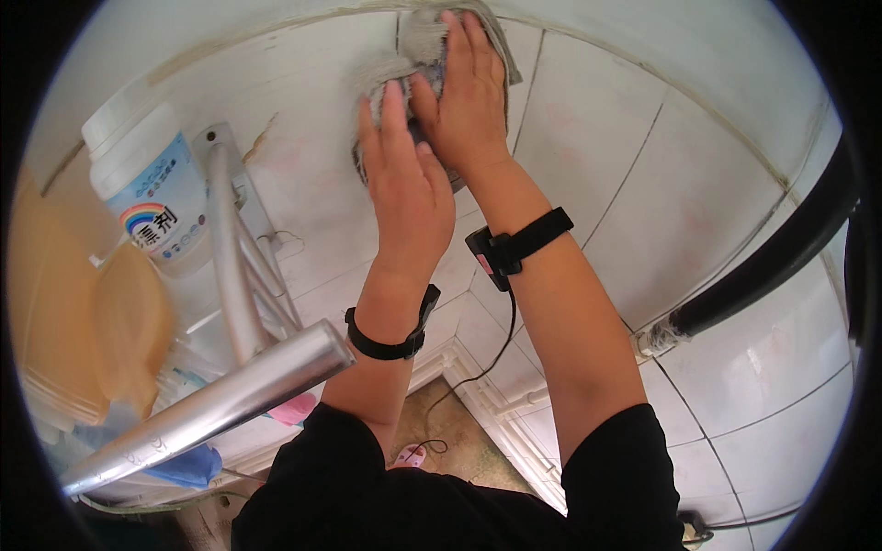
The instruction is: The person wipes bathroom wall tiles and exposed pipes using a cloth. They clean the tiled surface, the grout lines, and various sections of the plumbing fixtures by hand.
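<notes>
A grey fluffy cloth lies against the white tiled wall near the top of the view. Both my hands press flat on it. My left hand is lower and to the left, its fingers over the cloth's lower part. My right hand rests higher and to the right, its fingers pointing up. Part of the cloth is hidden under the hands, and it looks blurred at its left edge. Each wrist wears a black strap with a small device, and a thin cable hangs from the right one.
At left, a metal bracket with a thick tube juts out beside a white plastic bottle and orange plastic basins. A black hose meets the wall at right. White pipes run low down, above the floor.
</notes>
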The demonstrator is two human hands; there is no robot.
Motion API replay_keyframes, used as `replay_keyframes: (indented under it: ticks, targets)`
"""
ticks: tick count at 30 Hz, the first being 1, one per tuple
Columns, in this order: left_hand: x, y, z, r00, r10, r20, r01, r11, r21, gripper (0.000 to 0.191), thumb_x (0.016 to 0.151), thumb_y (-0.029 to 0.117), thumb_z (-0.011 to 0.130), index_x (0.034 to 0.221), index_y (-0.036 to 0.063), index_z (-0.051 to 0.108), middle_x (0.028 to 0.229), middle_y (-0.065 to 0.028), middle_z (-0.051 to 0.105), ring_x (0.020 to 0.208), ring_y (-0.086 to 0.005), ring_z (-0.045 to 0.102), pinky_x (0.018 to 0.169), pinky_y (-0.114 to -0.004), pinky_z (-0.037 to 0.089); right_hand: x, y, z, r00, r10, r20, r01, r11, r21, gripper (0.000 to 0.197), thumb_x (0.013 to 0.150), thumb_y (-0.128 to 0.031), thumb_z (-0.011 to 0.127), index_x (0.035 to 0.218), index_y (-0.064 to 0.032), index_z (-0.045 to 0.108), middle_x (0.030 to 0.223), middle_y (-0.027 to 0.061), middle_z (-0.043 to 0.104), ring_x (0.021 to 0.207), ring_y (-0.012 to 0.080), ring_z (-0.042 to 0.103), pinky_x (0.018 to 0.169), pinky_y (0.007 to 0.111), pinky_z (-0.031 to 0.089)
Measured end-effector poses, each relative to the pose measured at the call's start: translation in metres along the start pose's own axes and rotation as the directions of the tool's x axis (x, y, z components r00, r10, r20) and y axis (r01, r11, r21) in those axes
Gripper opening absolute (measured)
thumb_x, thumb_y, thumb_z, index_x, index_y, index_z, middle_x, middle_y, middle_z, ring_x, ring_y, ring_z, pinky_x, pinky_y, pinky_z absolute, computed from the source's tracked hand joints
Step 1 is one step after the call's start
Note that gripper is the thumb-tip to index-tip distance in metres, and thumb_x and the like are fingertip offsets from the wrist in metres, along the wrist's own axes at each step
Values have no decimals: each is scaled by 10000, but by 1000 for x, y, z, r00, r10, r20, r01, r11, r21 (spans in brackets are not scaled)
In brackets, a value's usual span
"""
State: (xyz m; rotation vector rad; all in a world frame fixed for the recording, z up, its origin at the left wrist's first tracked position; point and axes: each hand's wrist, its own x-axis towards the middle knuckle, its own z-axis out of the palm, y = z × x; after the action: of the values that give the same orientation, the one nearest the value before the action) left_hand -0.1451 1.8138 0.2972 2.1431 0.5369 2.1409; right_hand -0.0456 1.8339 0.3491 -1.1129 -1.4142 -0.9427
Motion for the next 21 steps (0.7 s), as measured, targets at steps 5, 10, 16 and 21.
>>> replay_keyframes:
  ticks: [5,10,16,21]
  targets:
    - [-22,3,31,978,-33,206,54,994,-99,538,838,-26,408,1369,-12,317,1384,-291,305,1276,-442,309,1049,-464,271,-59,55,1,974,227,-19,-228,971,-73,668,819,-196,600,1385,-38,282,1402,238,303,1234,428,323,1041,448,281]
    - [-71,-5,38,913,-82,399,124,989,-80,519,827,-54,431,1340,-6,366,1385,-295,309,1224,-443,387,1005,-447,348,-126,55,4,841,538,52,-541,840,40,635,831,-127,583,1377,-13,279,1397,237,310,1231,426,326,1034,457,274]
    - [-63,-5,33,922,-103,374,153,982,-107,481,864,20,430,1336,-28,356,1366,-295,337,1240,-433,371,1016,-448,324,-135,49,18,859,511,-27,-509,849,-143,596,829,-78,574,1361,-26,310,1392,237,323,1231,409,340,1030,458,263]
    - [-12,12,21,998,-14,61,20,996,-85,470,890,82,420,1336,-46,346,1353,-275,367,1236,-425,369,1033,-457,287,-37,21,-7,998,45,41,-47,998,47,605,804,-87,584,1359,-58,344,1392,209,340,1210,412,348,1029,455,292]
